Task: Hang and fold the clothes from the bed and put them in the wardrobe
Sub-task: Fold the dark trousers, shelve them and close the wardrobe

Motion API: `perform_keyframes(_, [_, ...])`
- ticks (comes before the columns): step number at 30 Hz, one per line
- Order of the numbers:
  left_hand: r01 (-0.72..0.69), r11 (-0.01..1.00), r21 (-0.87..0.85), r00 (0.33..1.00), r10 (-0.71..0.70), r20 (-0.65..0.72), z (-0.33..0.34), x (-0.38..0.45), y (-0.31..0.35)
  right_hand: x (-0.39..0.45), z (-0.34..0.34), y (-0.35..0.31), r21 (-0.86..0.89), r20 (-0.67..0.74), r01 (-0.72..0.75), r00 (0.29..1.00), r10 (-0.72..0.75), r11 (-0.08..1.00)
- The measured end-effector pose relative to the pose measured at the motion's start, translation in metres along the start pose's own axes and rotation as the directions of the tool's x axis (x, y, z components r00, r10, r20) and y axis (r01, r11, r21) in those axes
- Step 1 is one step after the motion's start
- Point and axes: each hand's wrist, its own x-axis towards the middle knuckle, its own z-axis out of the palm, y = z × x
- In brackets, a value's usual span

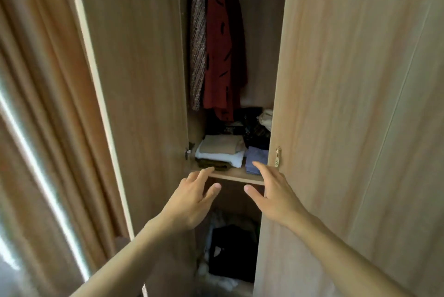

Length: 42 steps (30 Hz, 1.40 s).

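The wooden wardrobe stands with a narrow gap between its left door (134, 75) and right door (348, 80). Inside hang a red garment (223, 51) and a patterned one (198, 42). On the shelf (236, 176) lies a folded stack of beige, white and olive clothes (221, 152) beside a folded blue piece (256, 159). My left hand (192, 200) is open with fingers spread, just in front of the shelf edge. My right hand (274, 197) is open too, its fingertips near the blue piece and the right door's edge. Both hands hold nothing.
A small brass handle (278, 156) hangs on the right door. Dark and pale clothes (230, 248) lie in the lower compartment. More dark items (249, 123) sit at the back of the shelf. Brown curtains (48, 128) hang on the left beside a bright window strip.
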Motion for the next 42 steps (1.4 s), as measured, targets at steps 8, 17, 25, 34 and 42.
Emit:
perform_keyframes(8, [0.1,0.989,0.112,0.986,-0.083,-0.145,-0.064,-0.069,-0.009,-0.029,0.005,-0.074,0.097,0.028,0.127,0.991,-0.13,0.987])
perform_keyframes(17, [0.116,0.989,0.091,0.965,-0.09,-0.248,-0.105,-0.089,-0.048,0.002,0.034,-0.135,0.071,0.051,0.196,0.979,-0.199,0.978])
perform_keyframes(25, [0.048,0.982,0.184,0.95,0.012,-0.312,-0.163,-0.065,-0.117,0.054,0.083,-0.194,-0.008,0.076,0.236,0.969,-0.235,0.972])
perform_keyframes(34, [-0.092,0.992,0.089,0.926,0.118,-0.359,-0.194,0.002,-0.169,0.106,0.113,-0.229,-0.051,0.031,0.182,0.983,-0.181,0.982])
perform_keyframes(42, [-0.085,0.983,-0.165,0.95,0.03,-0.31,-0.21,0.054,-0.164,0.149,0.107,-0.243,-0.07,0.003,0.229,0.973,-0.229,0.971])
